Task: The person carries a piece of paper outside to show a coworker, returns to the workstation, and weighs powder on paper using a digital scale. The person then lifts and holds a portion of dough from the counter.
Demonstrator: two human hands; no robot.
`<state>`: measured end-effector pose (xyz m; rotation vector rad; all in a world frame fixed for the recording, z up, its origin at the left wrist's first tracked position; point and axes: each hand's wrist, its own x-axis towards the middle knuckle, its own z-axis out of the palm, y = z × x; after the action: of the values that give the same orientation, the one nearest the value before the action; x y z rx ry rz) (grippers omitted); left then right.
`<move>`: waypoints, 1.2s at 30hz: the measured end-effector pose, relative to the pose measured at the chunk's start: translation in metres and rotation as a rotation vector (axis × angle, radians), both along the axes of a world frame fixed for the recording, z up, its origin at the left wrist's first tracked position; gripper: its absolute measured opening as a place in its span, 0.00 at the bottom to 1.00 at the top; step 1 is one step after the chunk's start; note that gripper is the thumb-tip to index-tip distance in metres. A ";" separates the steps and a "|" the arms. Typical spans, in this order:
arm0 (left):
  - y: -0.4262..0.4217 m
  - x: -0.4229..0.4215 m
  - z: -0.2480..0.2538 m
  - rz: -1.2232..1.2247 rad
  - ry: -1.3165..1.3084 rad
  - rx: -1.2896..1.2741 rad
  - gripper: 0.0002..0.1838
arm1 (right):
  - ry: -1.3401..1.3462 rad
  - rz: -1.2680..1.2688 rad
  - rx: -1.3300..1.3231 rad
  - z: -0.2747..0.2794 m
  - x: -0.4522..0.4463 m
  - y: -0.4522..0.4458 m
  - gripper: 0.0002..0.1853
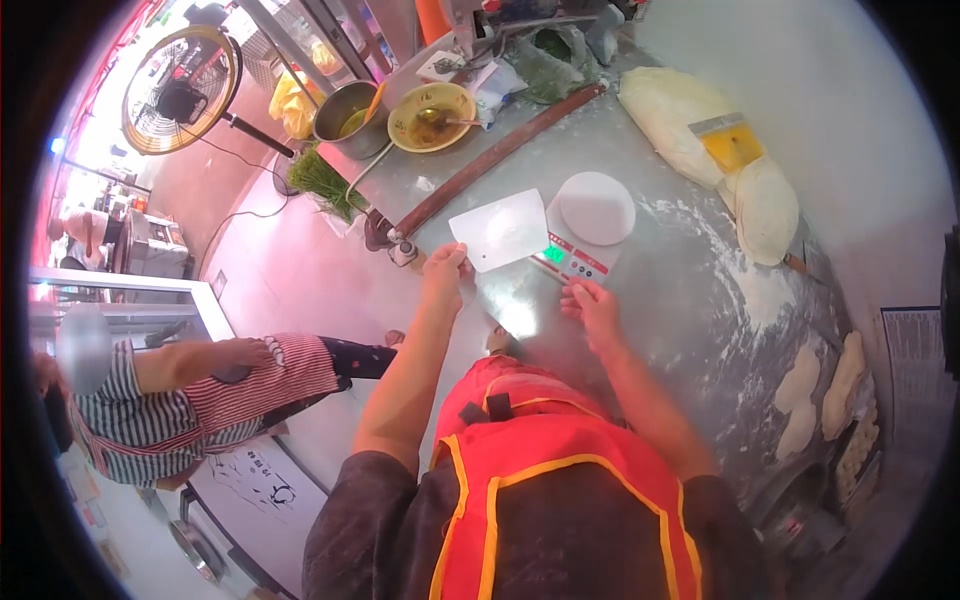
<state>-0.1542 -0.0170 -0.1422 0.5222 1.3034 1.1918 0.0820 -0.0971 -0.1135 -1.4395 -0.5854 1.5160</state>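
Observation:
My left hand (446, 272) is closed on the lower left corner of a white plastic dough scraper (500, 228), held flat above the table. A whitish patch shows on its face, possibly powder or glare. The scraper partly overlaps the kitchen scale (585, 265), which has a round white platform (597, 208) and a lit green display. At the scale's front edge is my right hand (592, 308), its fingers curled together. Whether anything small is between those fingertips is hidden.
Large dough (668, 120) lies at the back right with a yellow-handled scraper (730, 145) on it. Smaller dough pieces (798, 400) rest at right. A yellow bowl (428, 118) and metal pot (352, 122) stand at the back. Another person (210, 395) is at left.

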 end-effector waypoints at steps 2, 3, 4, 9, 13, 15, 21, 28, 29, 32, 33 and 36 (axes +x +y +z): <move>0.001 0.014 0.014 0.002 -0.063 -0.036 0.05 | 0.015 -0.012 -0.004 0.004 0.000 0.003 0.15; 0.001 0.021 0.017 0.004 -0.095 -0.055 0.04 | 0.024 -0.008 0.005 0.004 0.000 0.004 0.15; 0.001 0.026 0.015 0.019 -0.110 -0.045 0.04 | 0.032 -0.004 0.014 0.003 0.000 0.005 0.15; -0.004 0.041 0.009 0.067 -0.159 -0.024 0.04 | 0.060 0.096 -0.014 -0.009 -0.014 0.019 0.16; -0.005 0.040 0.004 0.128 -0.178 -0.062 0.05 | 0.064 0.122 -0.045 -0.011 -0.036 0.033 0.15; -0.006 0.035 0.002 0.163 -0.173 -0.077 0.05 | -0.053 0.153 -0.015 -0.013 -0.041 0.037 0.15; -0.005 0.014 -0.014 0.193 -0.086 -0.027 0.05 | -0.748 0.400 0.339 -0.041 -0.027 0.030 0.14; -0.004 0.010 -0.023 0.231 -0.102 -0.050 0.04 | -0.778 0.448 0.351 -0.059 -0.033 0.030 0.15; -0.004 0.009 -0.024 0.228 -0.107 -0.055 0.04 | -0.760 0.420 0.327 -0.062 -0.032 0.031 0.15; -0.004 0.009 -0.021 0.230 -0.104 -0.069 0.05 | -0.788 0.438 0.372 -0.057 -0.031 0.034 0.15; -0.004 0.009 -0.019 0.233 -0.098 -0.074 0.05 | -0.770 0.435 0.336 -0.058 -0.031 0.035 0.15; -0.005 0.008 -0.023 0.242 -0.089 -0.064 0.04 | -0.784 0.412 0.312 -0.066 -0.024 0.036 0.15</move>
<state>-0.1465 -0.0215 -0.1656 0.2667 1.3499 1.3510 0.0578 -0.0613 -0.1794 -1.7035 -1.5941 1.0294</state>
